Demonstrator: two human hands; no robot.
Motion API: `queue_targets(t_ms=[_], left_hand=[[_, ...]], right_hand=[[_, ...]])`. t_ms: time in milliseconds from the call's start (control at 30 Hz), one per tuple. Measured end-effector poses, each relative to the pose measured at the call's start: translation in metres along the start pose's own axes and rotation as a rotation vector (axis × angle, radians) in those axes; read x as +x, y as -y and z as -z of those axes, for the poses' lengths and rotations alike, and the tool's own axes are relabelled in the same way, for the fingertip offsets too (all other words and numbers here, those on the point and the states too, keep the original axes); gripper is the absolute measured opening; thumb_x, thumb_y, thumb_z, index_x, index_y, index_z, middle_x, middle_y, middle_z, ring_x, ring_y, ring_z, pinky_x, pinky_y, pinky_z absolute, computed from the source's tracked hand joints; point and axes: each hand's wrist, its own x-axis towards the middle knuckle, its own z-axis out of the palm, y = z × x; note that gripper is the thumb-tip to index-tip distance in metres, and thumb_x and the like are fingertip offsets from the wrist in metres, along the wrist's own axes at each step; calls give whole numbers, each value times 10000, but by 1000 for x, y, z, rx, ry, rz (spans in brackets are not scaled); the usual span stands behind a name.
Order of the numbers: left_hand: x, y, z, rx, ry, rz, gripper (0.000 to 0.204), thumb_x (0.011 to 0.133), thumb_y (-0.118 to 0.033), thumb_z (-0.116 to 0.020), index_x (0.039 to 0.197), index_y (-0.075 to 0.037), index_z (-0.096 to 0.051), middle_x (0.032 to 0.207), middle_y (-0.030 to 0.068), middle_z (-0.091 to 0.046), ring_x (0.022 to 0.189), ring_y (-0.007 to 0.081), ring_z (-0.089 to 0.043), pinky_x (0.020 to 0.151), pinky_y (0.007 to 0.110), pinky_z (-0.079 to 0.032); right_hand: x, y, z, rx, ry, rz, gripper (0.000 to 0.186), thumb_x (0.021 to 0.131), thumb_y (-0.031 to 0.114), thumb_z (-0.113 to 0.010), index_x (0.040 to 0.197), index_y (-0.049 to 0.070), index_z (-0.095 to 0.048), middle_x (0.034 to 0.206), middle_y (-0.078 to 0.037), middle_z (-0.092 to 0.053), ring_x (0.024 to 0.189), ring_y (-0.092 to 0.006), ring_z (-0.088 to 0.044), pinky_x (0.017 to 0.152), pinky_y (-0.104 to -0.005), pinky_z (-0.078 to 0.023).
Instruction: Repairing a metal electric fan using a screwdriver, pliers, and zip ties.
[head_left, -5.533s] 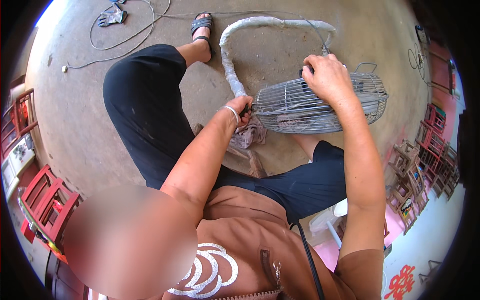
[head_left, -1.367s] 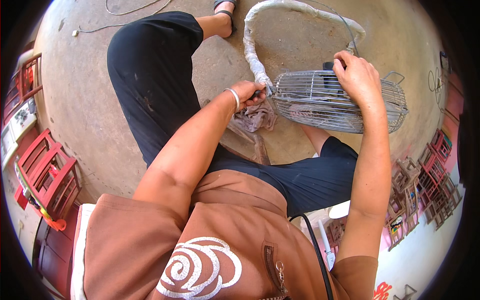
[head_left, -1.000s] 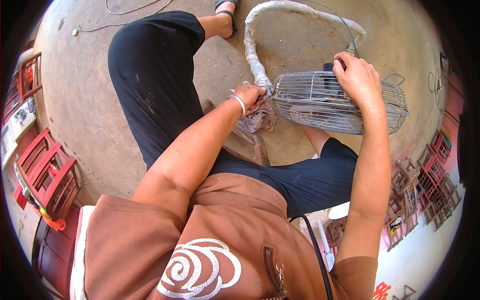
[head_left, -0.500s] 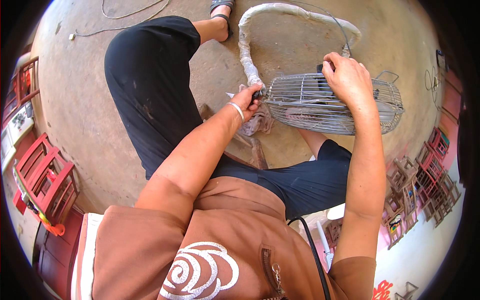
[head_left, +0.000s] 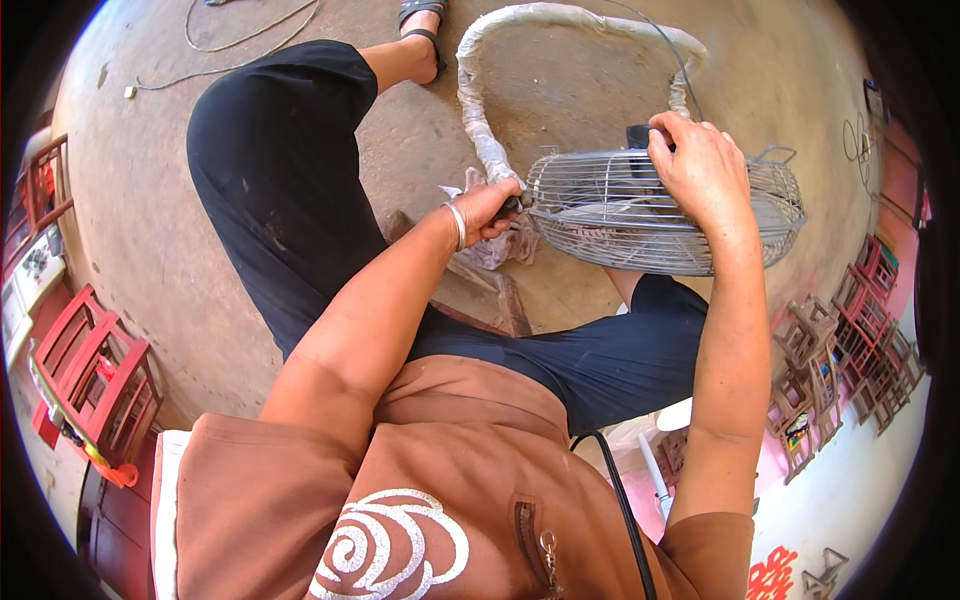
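Note:
A fan with a grey wire cage (head_left: 600, 238) lies tilted in front of me, its pale blades partly visible through the wires. My left hand (head_left: 487, 210) is closed around a small black knob at the cage's left side, where a curved tube wrapped in whitish plastic (head_left: 474, 112) meets it. My right hand (head_left: 703, 168) lies over the top of the cage with its fingers curled over the far side, beside the black motor housing (head_left: 637, 136). What its fingertips press on is partly hidden. A crumpled pinkish cloth (head_left: 512, 246) hangs below my left hand.
A wooden piece (head_left: 512, 305) lies between my legs. A thin cord (head_left: 215, 70) trails over the concrete floor (head_left: 150, 210) at the far left. Red wooden chairs (head_left: 95, 365) stand on the left, with stacked wooden stools (head_left: 865, 350) along the right wall.
My left hand, the wrapped tube and the fan's left end have shifted slightly left in view. My right hand keeps its place on the cage, and more of the motor housing shows beside it.

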Motion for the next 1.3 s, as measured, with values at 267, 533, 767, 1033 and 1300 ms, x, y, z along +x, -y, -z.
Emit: queue_targets(t_ms=[267,533,767,1033,1300], left_hand=[[2,-3,-2,4,-19,-17,230,854,-325,-558,846,-101,-507,657,39,-513,452,87,-410,337,229,-238],[9,-13,-3,81,-140,277,106,788,-179,-558,858,-118,-507,697,58,-531,478,114,-447,360,209,-268],[6,-8,4,-55,-69,219,127,788,-199,-569,837,-115,-486,679,53,-507,468,112,-417,369,215,-278],[4,-9,-14,117,-273,160,138,744,-248,-577,782,-144,-494,634,23,-489,460,122,-423,370,256,-258],[-7,-18,-36,90,-346,123,178,748,-261,-598,777,-132,-478,641,44,-490,450,132,-408,355,256,-242]], right_hand=[[-4,-1,-3,0,-41,38,268,887,285,-538,984,97,-703,915,-156,-704,919,-340,-638,860,-458,-475],[-5,15,-3,13,-5,70,271,888,272,-535,994,74,-688,934,-155,-703,935,-338,-636,881,-463,-466],[3,20,0,-7,20,76,275,880,261,-531,1006,72,-687,925,-161,-703,927,-342,-647,865,-468,-479],[8,2,-5,115,-53,27,281,870,272,-547,1021,70,-671,931,-161,-702,931,-342,-660,859,-469,-491],[-5,-21,-1,29,-45,132,347,868,337,-534,929,38,-698,887,-187,-698,893,-358,-664,821,-481,-498]])
